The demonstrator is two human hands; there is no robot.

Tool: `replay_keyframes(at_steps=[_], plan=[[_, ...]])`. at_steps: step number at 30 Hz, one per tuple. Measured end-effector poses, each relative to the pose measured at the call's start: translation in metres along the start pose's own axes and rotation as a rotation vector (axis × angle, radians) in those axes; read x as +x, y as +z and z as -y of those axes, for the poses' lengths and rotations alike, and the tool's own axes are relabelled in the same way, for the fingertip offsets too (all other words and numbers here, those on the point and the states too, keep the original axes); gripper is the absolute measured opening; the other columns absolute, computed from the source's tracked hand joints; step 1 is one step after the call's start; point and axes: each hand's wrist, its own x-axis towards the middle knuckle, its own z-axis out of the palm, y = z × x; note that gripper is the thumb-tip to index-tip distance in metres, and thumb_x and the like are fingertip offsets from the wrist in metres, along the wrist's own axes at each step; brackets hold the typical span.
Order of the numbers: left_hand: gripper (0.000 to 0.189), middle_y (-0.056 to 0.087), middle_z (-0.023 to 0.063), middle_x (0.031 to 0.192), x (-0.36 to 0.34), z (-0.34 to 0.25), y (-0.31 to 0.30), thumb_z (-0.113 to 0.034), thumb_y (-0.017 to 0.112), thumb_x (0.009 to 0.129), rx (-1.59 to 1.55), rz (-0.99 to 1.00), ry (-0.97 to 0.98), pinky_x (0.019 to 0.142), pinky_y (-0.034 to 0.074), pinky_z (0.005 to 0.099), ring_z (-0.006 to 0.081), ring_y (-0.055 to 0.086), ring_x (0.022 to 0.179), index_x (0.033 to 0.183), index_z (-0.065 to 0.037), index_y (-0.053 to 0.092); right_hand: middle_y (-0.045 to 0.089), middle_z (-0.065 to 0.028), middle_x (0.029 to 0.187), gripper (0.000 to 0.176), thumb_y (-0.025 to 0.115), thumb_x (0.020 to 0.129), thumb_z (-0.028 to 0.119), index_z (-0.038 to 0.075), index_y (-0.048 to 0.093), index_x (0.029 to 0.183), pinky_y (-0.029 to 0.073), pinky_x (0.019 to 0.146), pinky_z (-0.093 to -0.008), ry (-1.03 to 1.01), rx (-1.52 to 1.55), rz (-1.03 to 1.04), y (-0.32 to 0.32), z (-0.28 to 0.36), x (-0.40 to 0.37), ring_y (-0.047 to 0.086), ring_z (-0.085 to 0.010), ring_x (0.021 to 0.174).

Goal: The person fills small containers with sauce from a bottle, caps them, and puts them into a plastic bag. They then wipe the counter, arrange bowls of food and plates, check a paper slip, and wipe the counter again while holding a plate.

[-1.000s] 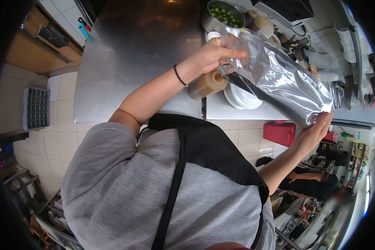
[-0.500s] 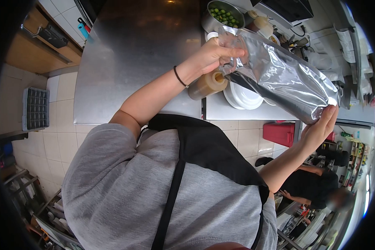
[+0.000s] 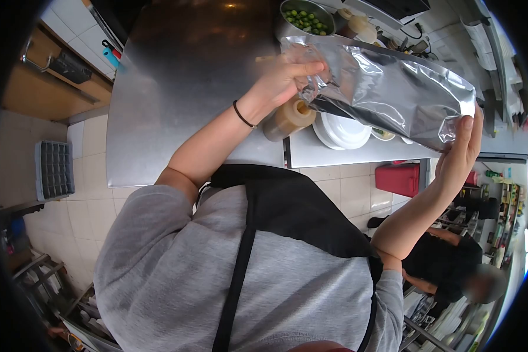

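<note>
Between my two hands stretches a long, shiny silver foil bag [image 3: 387, 88], held up above the counter. My left hand [image 3: 281, 79] pinches its crumpled left end, where clear plastic bunches around the thumb. At the far right corner my right hand [image 3: 463, 138] grips the bag with the thumb in front and the fingers partly hidden behind. Under my left wrist lies a squeeze bottle [image 3: 288, 119] with brownish contents, tilted on the steel counter. White round lids or plates [image 3: 341, 132] are stacked just below the bag, which covers part of them.
A metal pot [image 3: 281, 26] of green limes stands at the back, beside several containers. The steel counter [image 3: 199, 88] spreads to the left. A red bin [image 3: 397, 178] is on the floor. Another person [image 3: 443, 261] in black is at the lower right. A grey rack [image 3: 54, 170] sits far left.
My right hand has risen with its end of the foil bag, which now hangs more level. My left hand has shifted slightly left, still gripping the other end.
</note>
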Motion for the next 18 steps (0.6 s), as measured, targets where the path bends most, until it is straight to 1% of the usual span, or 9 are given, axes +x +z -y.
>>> replay_keyframes(at_steps=[1, 3, 5, 7, 10, 14, 16, 18], plan=[[0.019, 0.061, 0.0109, 0.079, -0.001, 0.0, 0.001, -0.006, 0.065, 0.074, -0.016, -0.022, 0.022, 0.053, 0.048, 0.0283, 0.0169, 0.059, 0.069, 0.089, -0.002, 0.053, 0.05, 0.0015, 0.083, 0.038, 0.05, 0.088, 0.032, 0.001, 0.053, 0.11, 0.027, 0.06, -0.0153, 0.002, 0.0, -0.005, 0.0, 0.001, 0.0, 0.038, -0.003, 0.067], [0.019, 0.061, 0.0109, 0.079, -0.003, 0.0, 0.003, -0.006, 0.065, 0.074, -0.032, -0.051, 0.034, 0.054, 0.049, 0.0289, 0.0173, 0.059, 0.07, 0.089, -0.002, 0.053, 0.051, 0.0017, 0.081, 0.037, 0.054, 0.087, 0.029, 0.0, 0.052, 0.111, 0.025, 0.053, -0.0156, -0.017, 0.05, 0.065, 0.002, 0.001, 0.002, 0.036, -0.0024, 0.062], [0.02, 0.06, 0.0108, 0.079, -0.003, 0.001, 0.006, -0.006, 0.065, 0.075, -0.048, -0.082, 0.048, 0.055, 0.049, 0.0295, 0.0177, 0.059, 0.071, 0.09, -0.002, 0.053, 0.051, 0.0018, 0.079, 0.037, 0.056, 0.086, 0.027, 0.0, 0.052, 0.111, 0.024, 0.051, -0.0161, -0.036, 0.068, 0.037, 0.004, 0.003, 0.003, 0.036, -0.002, 0.062], [0.019, 0.06, 0.0113, 0.08, -0.004, 0.001, 0.007, -0.007, 0.065, 0.075, -0.068, -0.086, 0.07, 0.056, 0.048, 0.0303, 0.0183, 0.058, 0.072, 0.09, -0.001, 0.054, 0.051, -0.0016, 0.098, 0.036, 0.05, 0.089, 0.026, 0.0, 0.049, 0.114, 0.032, 0.077, -0.0183, 0.075, 0.017, 0.1, 0.0, 0.007, 0.003, 0.043, -0.0063, 0.085], [0.019, 0.059, 0.0113, 0.081, -0.003, 0.0, -0.002, -0.01, 0.065, 0.075, -0.042, -0.028, 0.026, 0.057, 0.047, 0.0298, 0.0187, 0.058, 0.074, 0.088, 0.0, 0.056, 0.051, -0.0024, 0.099, 0.035, 0.051, 0.089, 0.025, 0.0, 0.049, 0.114, 0.033, 0.079, -0.0181, 0.07, 0.059, 0.104, 0.002, 0.008, 0.003, 0.044, -0.0068, 0.088], [0.018, 0.06, 0.0113, 0.081, -0.002, 0.002, -0.003, -0.011, 0.066, 0.074, -0.051, -0.033, 0.059, 0.06, 0.046, 0.0295, 0.0185, 0.058, 0.075, 0.086, 0.0, 0.057, 0.052, -0.0032, 0.099, 0.035, 0.053, 0.088, 0.023, -0.001, 0.049, 0.114, 0.034, 0.08, -0.0183, 0.024, 0.053, 0.086, 0.005, 0.006, 0.006, 0.046, -0.007, 0.089], [0.019, 0.06, 0.0102, 0.08, -0.002, 0.002, -0.006, -0.01, 0.068, 0.073, -0.054, -0.027, 0.024, 0.062, 0.046, 0.0294, 0.0184, 0.057, 0.076, 0.086, 0.0, 0.058, 0.054, 0.0017, 0.078, 0.033, 0.058, 0.085, 0.022, 0.0, 0.054, 0.109, 0.023, 0.05, -0.0146, 0.002, 0.103, 0.032, 0.009, 0.009, 0.006, 0.037, -0.0003, 0.059], [0.02, 0.06, 0.0094, 0.08, -0.003, 0.001, -0.004, -0.01, 0.069, 0.072, -0.051, -0.029, 0.018, 0.063, 0.046, 0.0294, 0.0182, 0.057, 0.077, 0.086, 0.0, 0.058, 0.055, 0.0012, 0.079, 0.033, 0.058, 0.085, 0.022, 0.0, 0.054, 0.109, 0.024, 0.052, -0.0142, -0.01, 0.101, 0.039, 0.009, 0.008, 0.007, 0.039, -0.0008, 0.061]])
